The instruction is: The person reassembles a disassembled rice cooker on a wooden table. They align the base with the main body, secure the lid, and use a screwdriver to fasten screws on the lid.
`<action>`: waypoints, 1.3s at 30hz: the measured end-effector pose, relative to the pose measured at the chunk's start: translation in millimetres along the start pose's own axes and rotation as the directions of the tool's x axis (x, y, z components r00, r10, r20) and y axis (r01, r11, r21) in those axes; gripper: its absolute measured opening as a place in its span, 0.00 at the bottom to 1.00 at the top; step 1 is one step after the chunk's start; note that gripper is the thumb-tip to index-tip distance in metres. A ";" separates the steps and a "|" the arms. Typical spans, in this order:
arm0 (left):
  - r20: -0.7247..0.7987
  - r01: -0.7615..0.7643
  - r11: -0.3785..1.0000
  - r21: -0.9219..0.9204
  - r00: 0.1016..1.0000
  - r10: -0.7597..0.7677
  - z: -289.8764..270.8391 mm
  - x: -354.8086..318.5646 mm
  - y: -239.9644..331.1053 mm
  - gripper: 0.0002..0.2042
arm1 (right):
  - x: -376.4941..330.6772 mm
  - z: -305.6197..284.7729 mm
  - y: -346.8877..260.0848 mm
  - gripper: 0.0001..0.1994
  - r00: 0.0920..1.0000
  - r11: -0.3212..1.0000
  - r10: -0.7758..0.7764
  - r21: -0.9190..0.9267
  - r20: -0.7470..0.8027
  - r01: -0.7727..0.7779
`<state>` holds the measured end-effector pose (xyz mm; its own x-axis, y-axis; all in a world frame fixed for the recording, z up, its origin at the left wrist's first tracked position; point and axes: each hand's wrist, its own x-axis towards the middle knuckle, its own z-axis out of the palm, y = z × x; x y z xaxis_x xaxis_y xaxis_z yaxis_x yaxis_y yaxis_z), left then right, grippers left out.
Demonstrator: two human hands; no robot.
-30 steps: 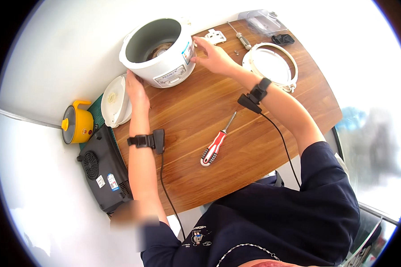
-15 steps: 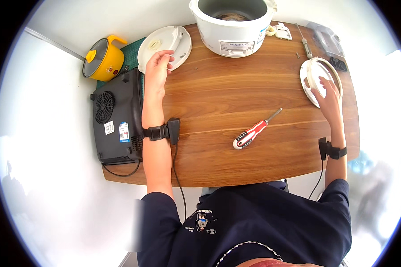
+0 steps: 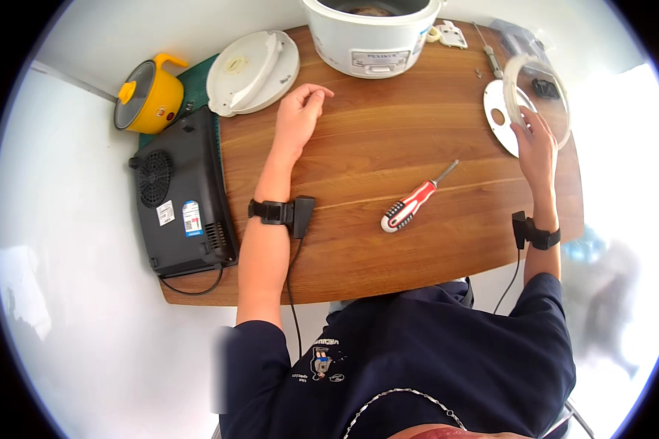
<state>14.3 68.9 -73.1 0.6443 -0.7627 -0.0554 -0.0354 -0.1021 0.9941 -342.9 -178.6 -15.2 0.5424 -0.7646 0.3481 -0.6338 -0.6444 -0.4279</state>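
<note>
Right hand pinches a pale ring by its near edge, partly over the white disc; left hand hangs half-open, seemingly empty.
Watching the counter remotely, I'd advise a light grip, clear of the grey-handled screwdriver.

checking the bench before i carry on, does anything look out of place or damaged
The black appliance on the left lies apparently underside up, its vent grille showing. The white cooker has a brownish patch inside; whether that's damage, I can't tell.
</note>
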 end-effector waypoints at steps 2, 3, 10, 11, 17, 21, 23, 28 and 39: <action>0.017 -0.012 0.999 0.039 1.000 0.011 0.3 -2.0 2.4 0.09 | -5.1 -6.9 -32.4 0.18 0.999 0.998 -0.029 0.055 -0.021 0.030; 0.027 -0.023 0.998 0.059 0.999 0.021 0.7 -1.7 2.9 0.09 | -11.0 -7.1 -43.9 0.18 0.994 0.990 -0.110 0.083 -0.003 0.110; 0.167 0.014 1.000 0.028 0.986 -0.018 4.1 -6.2 6.3 0.18 | -54.3 11.9 -121.6 0.17 0.793 0.816 -0.549 0.374 0.264 0.441; 0.176 0.013 1.000 0.027 0.984 -0.018 3.1 -6.2 6.1 0.18 | -57.1 15.4 -127.8 0.17 0.750 0.790 -0.587 0.414 0.303 0.451; 0.142 -0.009 0.999 0.041 0.990 0.003 0.0 -5.2 5.6 0.16 | -49.1 32.7 -127.8 0.17 0.682 0.783 -0.613 0.421 0.399 0.458; -0.214 -0.246 0.951 0.189 0.935 0.284 -23.1 7.8 14.5 0.12 | -47.2 25.4 -115.1 0.16 0.669 0.812 -0.584 0.304 0.461 0.499; -0.414 -0.220 0.893 0.393 0.825 0.385 -43.9 10.5 21.4 0.09 | -44.3 16.9 -107.4 0.15 0.688 0.821 -0.570 0.284 0.449 0.495; -0.234 -0.126 0.416 0.900 0.665 0.709 -81.9 13.9 6.3 0.11 | -34.3 -7.0 -81.1 0.16 0.833 0.917 -0.399 0.175 0.383 0.358; -0.207 -0.039 0.436 0.899 0.840 0.502 -76.4 35.6 -13.6 0.22 | 0.8 21.1 4.4 0.18 0.968 0.992 -0.122 0.005 0.218 0.124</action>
<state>96.1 91.9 -81.5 0.6814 -0.5597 0.4717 -0.7275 -0.5886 0.3526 -333.6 -181.8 -34.4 0.7228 -0.6593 0.2071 -0.5589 -0.7339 -0.3859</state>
